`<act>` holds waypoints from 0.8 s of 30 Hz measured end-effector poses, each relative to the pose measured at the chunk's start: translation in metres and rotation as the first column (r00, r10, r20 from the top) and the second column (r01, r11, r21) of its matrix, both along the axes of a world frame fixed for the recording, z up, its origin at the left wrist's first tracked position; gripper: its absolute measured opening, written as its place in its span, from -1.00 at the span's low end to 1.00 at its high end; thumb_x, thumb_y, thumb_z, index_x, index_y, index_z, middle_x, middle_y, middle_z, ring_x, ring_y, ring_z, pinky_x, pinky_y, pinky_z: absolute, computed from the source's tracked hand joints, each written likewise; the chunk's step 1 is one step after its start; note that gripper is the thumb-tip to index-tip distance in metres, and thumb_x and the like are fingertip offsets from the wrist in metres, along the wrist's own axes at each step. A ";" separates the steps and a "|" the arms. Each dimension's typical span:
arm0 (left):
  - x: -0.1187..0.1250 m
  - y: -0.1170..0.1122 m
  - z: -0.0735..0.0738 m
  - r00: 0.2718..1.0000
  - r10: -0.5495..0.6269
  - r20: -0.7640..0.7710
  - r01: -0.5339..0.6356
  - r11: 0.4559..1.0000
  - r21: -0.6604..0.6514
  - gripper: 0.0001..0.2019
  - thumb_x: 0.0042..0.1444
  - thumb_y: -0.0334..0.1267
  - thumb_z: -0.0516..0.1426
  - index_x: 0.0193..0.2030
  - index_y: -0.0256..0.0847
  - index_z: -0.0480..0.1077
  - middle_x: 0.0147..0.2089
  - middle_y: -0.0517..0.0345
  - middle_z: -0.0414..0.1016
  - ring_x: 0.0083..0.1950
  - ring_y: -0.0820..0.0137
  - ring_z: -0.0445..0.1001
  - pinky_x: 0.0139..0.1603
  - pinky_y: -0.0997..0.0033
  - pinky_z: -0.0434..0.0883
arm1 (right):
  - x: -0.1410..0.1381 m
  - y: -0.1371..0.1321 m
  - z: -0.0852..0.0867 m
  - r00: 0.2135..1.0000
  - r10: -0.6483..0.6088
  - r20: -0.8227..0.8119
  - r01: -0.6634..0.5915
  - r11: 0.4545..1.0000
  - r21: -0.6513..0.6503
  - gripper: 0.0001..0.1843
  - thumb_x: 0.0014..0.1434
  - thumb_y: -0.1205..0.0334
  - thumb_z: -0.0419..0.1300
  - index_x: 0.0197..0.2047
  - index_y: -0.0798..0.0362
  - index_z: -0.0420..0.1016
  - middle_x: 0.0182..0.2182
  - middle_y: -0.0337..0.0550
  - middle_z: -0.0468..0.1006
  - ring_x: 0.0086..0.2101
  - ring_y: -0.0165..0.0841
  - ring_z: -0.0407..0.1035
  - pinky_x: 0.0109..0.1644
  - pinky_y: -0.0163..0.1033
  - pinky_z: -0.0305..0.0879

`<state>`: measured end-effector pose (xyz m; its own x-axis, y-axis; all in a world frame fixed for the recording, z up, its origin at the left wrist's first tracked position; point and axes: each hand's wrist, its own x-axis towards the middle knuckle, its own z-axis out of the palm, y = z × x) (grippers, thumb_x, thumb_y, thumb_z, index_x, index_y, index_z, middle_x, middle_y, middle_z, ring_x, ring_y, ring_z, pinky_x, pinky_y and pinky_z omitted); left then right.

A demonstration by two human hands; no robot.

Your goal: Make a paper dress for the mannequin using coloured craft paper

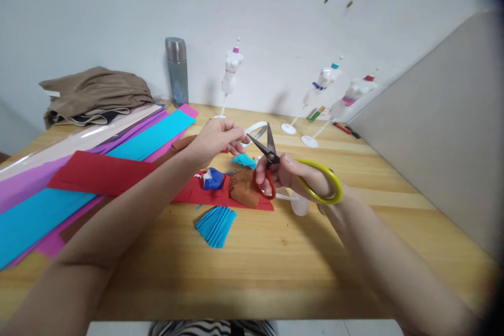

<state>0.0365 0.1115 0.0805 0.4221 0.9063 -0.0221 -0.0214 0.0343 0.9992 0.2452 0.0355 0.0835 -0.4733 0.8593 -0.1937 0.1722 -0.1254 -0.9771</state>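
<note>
My left hand (223, 140) pinches a thin white strip (255, 126), which curves away in a loop behind the scissors. In my right hand (289, 170) is a pair of scissors (270, 153) with dark blades, a red loop and a yellow loop. The blades are parted and point toward my left fingertips; whether they touch the strip I cannot tell. Below lie a red paper strip (192, 194), a crumpled blue piece (213, 179) and gathered brown paper (244, 189). A white stand with a round base (300, 206) lies beside the brown paper, partly hidden.
Pleated turquoise paper (216, 226) lies nearer me. Long coloured paper strips (144, 139) are piled at left, with brown cloth (98, 94) behind. A metal flask (178, 73) and three small white dress forms (229, 81) stand along the wall. A partition (433, 110) rises at right.
</note>
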 end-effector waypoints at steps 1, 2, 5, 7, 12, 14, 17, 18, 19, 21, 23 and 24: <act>0.000 0.000 0.000 1.000 -0.002 0.001 0.002 1.000 0.002 -0.77 0.24 -0.46 0.14 -0.45 -0.33 0.50 -0.47 0.07 0.59 -0.48 0.52 0.50 -0.38 0.53 0.43 | -0.001 0.000 0.001 1.000 0.002 0.006 -0.002 1.000 -0.010 -0.32 0.03 -0.55 0.22 -0.32 -0.04 0.51 -0.45 -0.11 0.53 -0.45 -0.25 0.41 -0.31 -0.09 0.35; 0.000 0.000 0.000 1.000 -0.004 0.001 0.004 1.000 0.005 -0.76 0.24 -0.46 0.13 -0.45 -0.32 0.49 -0.49 0.08 0.58 -0.49 0.52 0.50 -0.39 0.53 0.43 | -0.003 0.001 0.001 1.000 0.002 0.008 -0.002 1.000 -0.019 -0.32 0.01 -0.56 0.23 -0.32 -0.04 0.50 -0.45 -0.11 0.53 -0.45 -0.25 0.41 -0.31 -0.09 0.35; 0.002 -0.001 0.001 1.000 0.005 -0.014 -0.005 1.000 0.021 -0.75 0.24 -0.48 0.12 -0.46 -0.31 0.48 -0.52 0.11 0.55 -0.50 0.51 0.50 -0.40 0.53 0.43 | -0.006 0.002 0.000 1.000 -0.025 -0.015 0.024 0.999 -0.045 -0.32 -0.01 -0.54 0.26 -0.30 -0.03 0.47 -0.42 -0.11 0.54 -0.46 -0.26 0.41 -0.34 -0.12 0.35; 0.003 -0.002 0.001 0.999 0.023 -0.024 -0.022 0.999 0.040 -0.76 0.24 -0.49 0.13 -0.46 -0.31 0.47 -0.53 0.14 0.54 -0.49 0.50 0.51 -0.38 0.52 0.45 | -0.008 0.003 -0.002 0.997 -0.054 -0.049 0.052 0.997 -0.059 -0.33 -0.01 -0.52 0.28 -0.29 -0.03 0.45 -0.40 -0.11 0.54 -0.46 -0.28 0.42 -0.35 -0.13 0.35; 0.004 -0.004 -0.001 0.997 0.059 -0.055 -0.051 0.989 0.140 -0.76 0.25 -0.45 0.13 -0.45 -0.29 0.49 -0.55 0.20 0.49 -0.49 0.52 0.46 -0.35 0.53 0.44 | -0.014 0.003 -0.003 0.991 -0.110 -0.083 0.106 0.993 -0.050 -0.34 0.07 -0.53 0.18 -0.27 -0.03 0.40 -0.36 -0.08 0.54 -0.47 -0.28 0.40 -0.35 -0.12 0.34; 0.004 -0.004 -0.002 0.996 0.067 -0.057 -0.056 0.983 0.175 -0.75 0.26 -0.44 0.14 -0.46 -0.28 0.49 -0.57 0.22 0.45 -0.50 0.54 0.43 -0.37 0.55 0.40 | -0.015 0.003 -0.002 0.990 -0.114 -0.082 0.111 0.993 -0.036 -0.33 0.09 -0.54 0.14 -0.25 -0.04 0.37 -0.38 -0.09 0.53 -0.47 -0.27 0.39 -0.36 -0.13 0.31; 0.005 -0.005 -0.003 0.995 0.085 -0.045 -0.075 0.978 0.194 -0.74 0.25 -0.44 0.14 -0.48 -0.27 0.47 -0.59 0.25 0.41 -0.51 0.55 0.39 -0.40 0.55 0.35 | -0.015 0.003 -0.005 0.989 -0.109 -0.104 0.105 0.994 -0.038 -0.34 0.10 -0.53 0.15 -0.26 -0.04 0.37 -0.43 -0.13 0.51 -0.47 -0.27 0.39 -0.34 -0.13 0.32; 0.005 -0.005 -0.003 0.995 0.091 -0.041 -0.082 0.977 0.196 -0.74 0.25 -0.45 0.14 -0.48 -0.27 0.46 -0.58 0.26 0.40 -0.51 0.55 0.38 -0.40 0.55 0.34 | -0.015 0.003 -0.006 0.987 -0.111 -0.119 0.107 0.994 -0.039 -0.35 0.10 -0.52 0.16 -0.26 -0.04 0.38 -0.44 -0.13 0.50 -0.46 -0.27 0.39 -0.34 -0.14 0.33; 0.006 -0.005 -0.003 0.995 0.097 -0.038 -0.087 0.977 0.197 -0.74 0.25 -0.45 0.13 -0.48 -0.27 0.46 -0.58 0.26 0.40 -0.51 0.55 0.37 -0.40 0.54 0.33 | -0.014 0.004 -0.008 0.984 -0.117 -0.135 0.113 0.993 -0.037 -0.36 0.10 -0.51 0.17 -0.27 -0.03 0.39 -0.43 -0.13 0.51 -0.46 -0.28 0.40 -0.33 -0.14 0.34; 0.006 -0.005 -0.004 0.994 0.108 -0.030 -0.100 0.976 0.195 -0.75 0.24 -0.45 0.14 -0.48 -0.27 0.46 -0.57 0.26 0.40 -0.51 0.55 0.37 -0.40 0.54 0.31 | -0.014 0.004 -0.011 0.979 -0.130 -0.158 0.127 0.991 -0.033 -0.37 0.11 -0.49 0.18 -0.27 -0.02 0.40 -0.39 -0.11 0.53 -0.46 -0.30 0.40 -0.34 -0.15 0.35; 0.006 -0.005 -0.005 0.993 0.112 -0.025 -0.106 0.976 0.192 -0.77 0.22 -0.43 0.15 -0.48 -0.27 0.46 -0.56 0.26 0.40 -0.49 0.55 0.36 -0.40 0.55 0.30 | -0.015 0.004 -0.013 0.976 -0.140 -0.170 0.137 0.990 -0.029 -0.37 0.12 -0.48 0.19 -0.28 -0.02 0.41 -0.38 -0.10 0.54 -0.47 -0.31 0.39 -0.34 -0.15 0.36; 0.006 -0.005 -0.005 0.993 0.115 -0.024 -0.108 0.975 0.193 -0.78 0.22 -0.42 0.16 -0.48 -0.26 0.46 -0.56 0.26 0.40 -0.49 0.55 0.36 -0.40 0.55 0.29 | -0.015 0.004 -0.014 0.974 -0.144 -0.176 0.141 0.990 -0.030 -0.38 0.12 -0.48 0.19 -0.29 -0.02 0.41 -0.38 -0.11 0.53 -0.47 -0.31 0.38 -0.35 -0.15 0.35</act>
<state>0.0425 0.1067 0.0753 0.3204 0.9364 0.1433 0.0203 -0.1580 0.9872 0.2298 0.0395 0.0699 -0.3744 0.9177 -0.1329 -0.0245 -0.1530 -0.9879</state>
